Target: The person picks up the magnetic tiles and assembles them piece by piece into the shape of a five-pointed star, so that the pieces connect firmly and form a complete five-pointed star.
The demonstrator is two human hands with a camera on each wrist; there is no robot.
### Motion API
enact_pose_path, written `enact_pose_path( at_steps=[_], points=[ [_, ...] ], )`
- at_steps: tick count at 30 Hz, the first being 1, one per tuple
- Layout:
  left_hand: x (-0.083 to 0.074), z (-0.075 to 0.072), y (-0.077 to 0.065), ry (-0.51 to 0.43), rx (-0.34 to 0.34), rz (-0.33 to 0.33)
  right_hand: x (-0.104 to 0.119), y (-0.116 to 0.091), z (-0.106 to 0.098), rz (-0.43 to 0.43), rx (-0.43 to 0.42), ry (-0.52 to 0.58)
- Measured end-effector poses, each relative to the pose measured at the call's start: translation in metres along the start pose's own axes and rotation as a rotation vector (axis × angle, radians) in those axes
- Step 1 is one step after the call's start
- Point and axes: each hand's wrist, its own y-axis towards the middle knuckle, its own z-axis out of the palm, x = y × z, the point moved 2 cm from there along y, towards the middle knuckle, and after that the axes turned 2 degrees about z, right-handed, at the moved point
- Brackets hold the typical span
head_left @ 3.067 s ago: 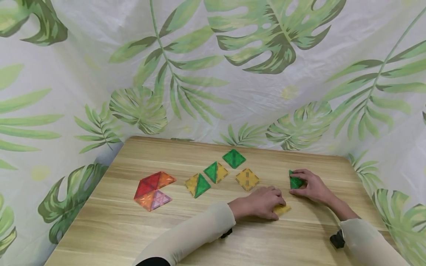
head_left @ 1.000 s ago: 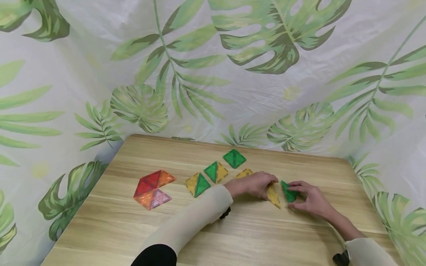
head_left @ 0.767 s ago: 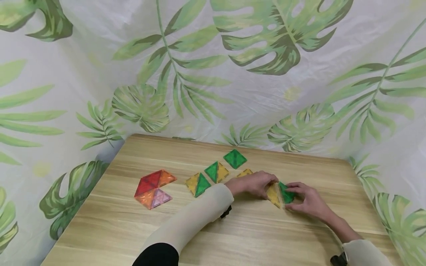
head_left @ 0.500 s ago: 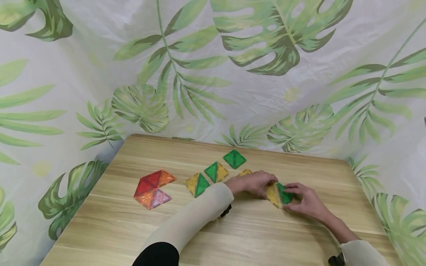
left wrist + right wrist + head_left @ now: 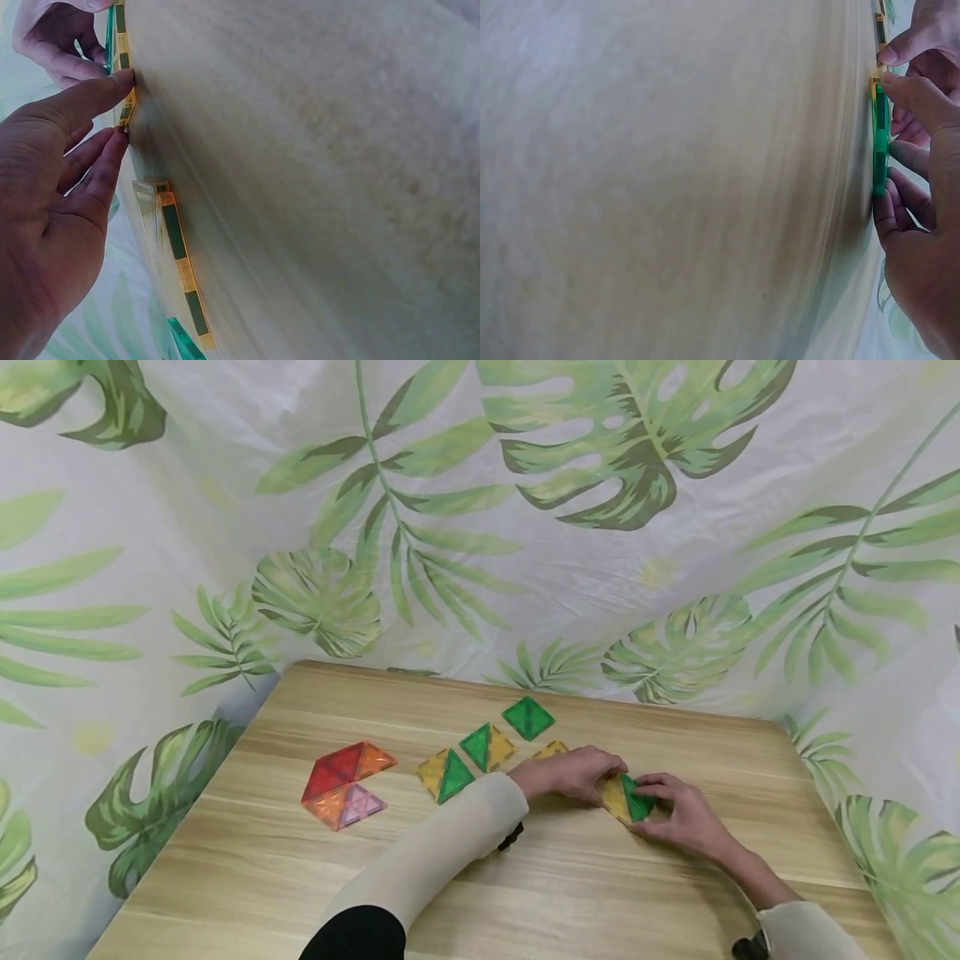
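Note:
On the wooden table, my left hand [image 5: 577, 772] pinches a yellow triangular magnetic tile [image 5: 615, 798] between thumb and fingers. My right hand [image 5: 690, 814] grips a green triangular magnetic tile [image 5: 639, 803] by its outer edges. The long sides of the two tiles meet, making a two-coloured square shape in the head view. From the left wrist, the thumb is seen on the yellow tile's edge [image 5: 126, 105]. The green tile [image 5: 880, 142] stands edge-on in the right wrist view, fingertips at both its ends. Part of the yellow tile is hidden by the left hand.
A yellow square of tiles [image 5: 550, 750] lies partly hidden behind the left hand. Close by are a green square [image 5: 528, 718] and two yellow-and-green squares [image 5: 487, 747], [image 5: 446, 775]. Red tiles [image 5: 335, 772], orange tiles [image 5: 375, 761] and a pink tile [image 5: 362, 805] form a cluster at left.
The left hand has turned the yellow tile and shifted it up and left. The right hand has brought the green tile leftward and down until it meets the yellow one.

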Motion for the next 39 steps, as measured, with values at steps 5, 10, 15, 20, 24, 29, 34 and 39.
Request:
enact_pose_path(
  at_steps=[5, 10, 15, 20, 24, 29, 34, 39],
  points=[
    [-0.001, 0.0, -0.004, 0.003, 0.004, 0.007, 0.0, 0.0, 0.0, -0.003, -0.002, -0.01],
    [0.001, -0.005, -0.015, -0.022, 0.001, -0.015, 0.003, 0.001, -0.003, -0.013, -0.021, 0.006],
    [0.004, -0.018, -0.035, -0.017, -0.017, -0.042, 0.016, 0.005, -0.006, -0.06, -0.05, -0.002],
    [0.008, -0.032, -0.06, 0.003, -0.051, -0.058, 0.035, 0.011, -0.004, -0.1, -0.023, 0.0],
    [0.013, -0.039, -0.082, 0.003, -0.068, -0.079, 0.052, 0.015, 0.0, -0.127, 0.029, 0.016],
    [0.019, -0.044, -0.109, 0.008, -0.096, -0.076, 0.073, 0.017, 0.008, -0.156, 0.114, 0.031],
    [0.027, -0.044, -0.138, 0.048, -0.11, -0.091, 0.097, 0.021, 0.019, -0.214, 0.188, 0.007],
    [0.037, -0.044, -0.169, 0.076, -0.155, -0.112, 0.121, 0.025, 0.034, -0.316, 0.234, -0.008]
  ],
)
